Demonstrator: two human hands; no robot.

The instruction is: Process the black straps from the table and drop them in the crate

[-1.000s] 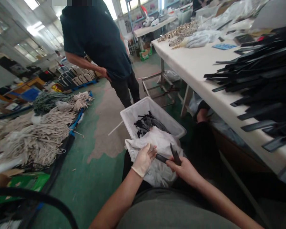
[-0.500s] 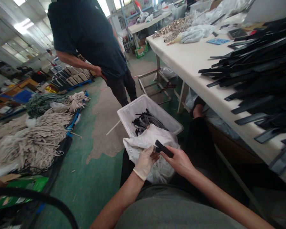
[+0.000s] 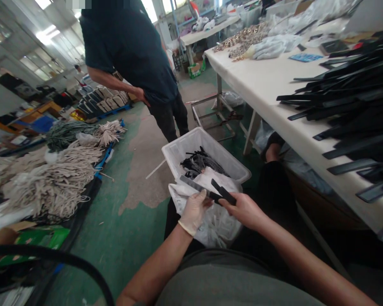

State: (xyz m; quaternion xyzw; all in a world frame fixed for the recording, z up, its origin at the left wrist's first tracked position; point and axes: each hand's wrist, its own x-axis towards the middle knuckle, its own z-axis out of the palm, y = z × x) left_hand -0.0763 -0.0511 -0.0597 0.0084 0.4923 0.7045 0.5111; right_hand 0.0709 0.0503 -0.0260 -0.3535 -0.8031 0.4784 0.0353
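My left hand (image 3: 194, 212), in a pale thin glove, pinches a flat dark strap (image 3: 191, 183) whose glossy grey end sticks out over the bin. My right hand (image 3: 245, 210) is bare and closed round a black strap piece (image 3: 222, 191), which looks folded or doubled. The two hands nearly meet; whether both hold one and the same strap I cannot tell. Beneath them a white plastic bag (image 3: 221, 231) lies across my lap and over the near rim of a white bin (image 3: 239, 172). Inside the bin lie dark strips (image 3: 201, 161), partly covered by the bag.
On the right a white table (image 3: 258, 85) bears a heap of black straps (image 3: 354, 110), white gloves (image 3: 274, 46) and metal fittings (image 3: 242, 36). A person (image 3: 130, 55) stands beyond the bin. Bundles of beige cord (image 3: 67, 178) lie at left. A black hose-like curve (image 3: 67, 263) crosses the lower left.
A length of strap with a grey end now extends to the left past my left hand. My right hand has shifted slightly right. The whole view has swung a little left.
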